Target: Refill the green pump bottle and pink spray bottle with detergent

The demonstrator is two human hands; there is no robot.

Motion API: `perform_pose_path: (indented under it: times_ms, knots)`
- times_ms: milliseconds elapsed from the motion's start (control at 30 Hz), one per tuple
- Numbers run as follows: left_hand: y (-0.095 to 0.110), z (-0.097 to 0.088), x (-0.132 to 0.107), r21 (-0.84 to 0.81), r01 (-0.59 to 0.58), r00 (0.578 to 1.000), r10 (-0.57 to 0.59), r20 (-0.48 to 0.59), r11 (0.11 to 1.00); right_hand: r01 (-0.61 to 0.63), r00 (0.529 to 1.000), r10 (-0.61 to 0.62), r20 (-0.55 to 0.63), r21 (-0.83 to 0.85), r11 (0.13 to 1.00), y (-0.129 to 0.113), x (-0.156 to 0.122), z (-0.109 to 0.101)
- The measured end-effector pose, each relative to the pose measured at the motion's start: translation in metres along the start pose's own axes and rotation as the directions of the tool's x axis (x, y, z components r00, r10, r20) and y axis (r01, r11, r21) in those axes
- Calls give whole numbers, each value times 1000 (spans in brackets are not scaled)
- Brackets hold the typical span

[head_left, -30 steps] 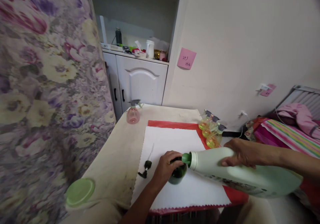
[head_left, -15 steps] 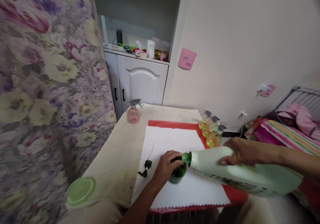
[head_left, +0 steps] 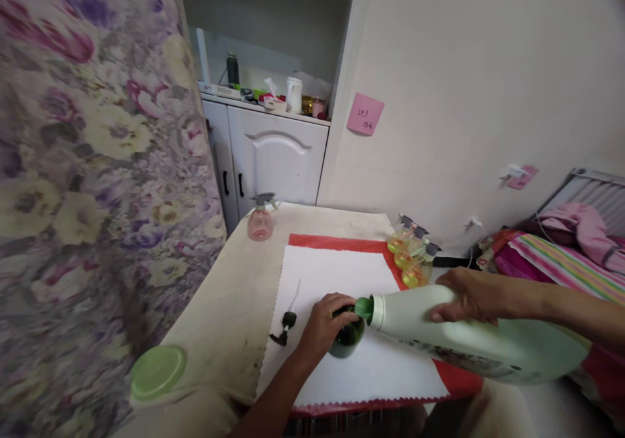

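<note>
Fingers of my left hand (head_left: pixel 326 326) wrap round the top of a dark green bottle (head_left: pixel 347 342) standing on a white sheet (head_left: pixel 322 269). My right hand (head_left: pixel 466 300) grips a large pale green jug (head_left: pixel 508 347) by its upper side. The jug lies tilted almost level, its green spout at the mouth of the bottle. My fingers partly cover that mouth, so any flow is hard to make out. Left of the bottle, a black pump head (head_left: pixel 287 324) with a clear dip tube lies on the sheet.
A pink spray bottle (head_left: pixel 260 223) stands at the table's far left. Several yellow spray bottles (head_left: pixel 415 265) line the right edge. A round green lid (head_left: pixel 159 371) is at the lower left, beside a floral curtain (head_left: pixel 97 197). A red sheet (head_left: pixel 336 243) lies under the white one.
Almost nothing differs. Both hands, the bottle and the tilted jug keep the same places; the view has shifted very slightly.
</note>
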State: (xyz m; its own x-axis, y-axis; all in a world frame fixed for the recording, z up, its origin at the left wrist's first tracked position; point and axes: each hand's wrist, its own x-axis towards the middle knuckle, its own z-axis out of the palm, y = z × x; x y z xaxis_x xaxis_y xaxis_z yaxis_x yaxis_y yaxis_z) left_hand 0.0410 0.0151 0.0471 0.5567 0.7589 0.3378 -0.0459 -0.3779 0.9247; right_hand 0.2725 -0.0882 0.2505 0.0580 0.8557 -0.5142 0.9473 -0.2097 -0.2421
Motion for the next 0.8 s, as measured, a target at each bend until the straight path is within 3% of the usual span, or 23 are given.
perform_pose_path:
  times_ms: [800]
  knots:
    - [-1, 1, 1, -14, -2, 1000, 2, -15, 1000, 27, 999, -28, 35, 30, 999, 8, 3, 1]
